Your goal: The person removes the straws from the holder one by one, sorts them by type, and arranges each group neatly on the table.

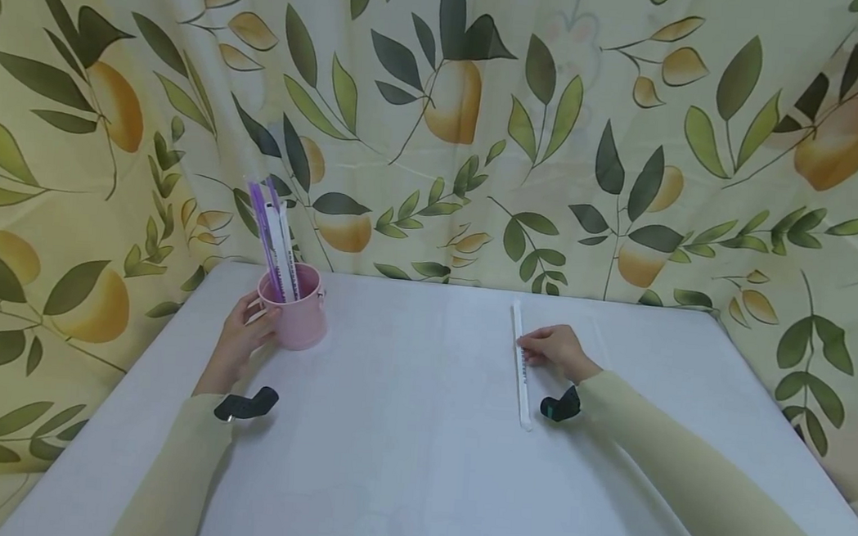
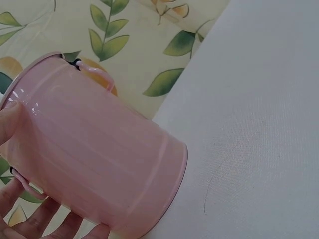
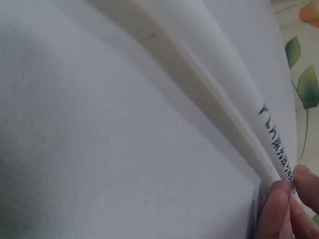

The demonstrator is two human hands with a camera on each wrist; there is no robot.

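Note:
A small pink bucket [image 1: 303,326] stands at the back left of the table, several purple and white wrapped straws [image 1: 280,247] poking up out of it. My left hand [image 1: 240,334] holds it from the left. In the left wrist view the thumb lies near the rim of the bucket [image 2: 99,144], and the other fingers reach round its side by a small handle. On the right, my right hand [image 1: 560,350] pinches a white wrapped straw [image 1: 522,388] between thumb and fingers. Dark print runs along this straw [image 3: 276,139] in the right wrist view.
A white cloth covers the table [image 1: 404,430], whose back edge meets a curtain [image 1: 405,176] patterned with fruit and leaves. Dark wrist straps [image 1: 247,404] show at both sleeves. The bucket is close to the table's back left corner.

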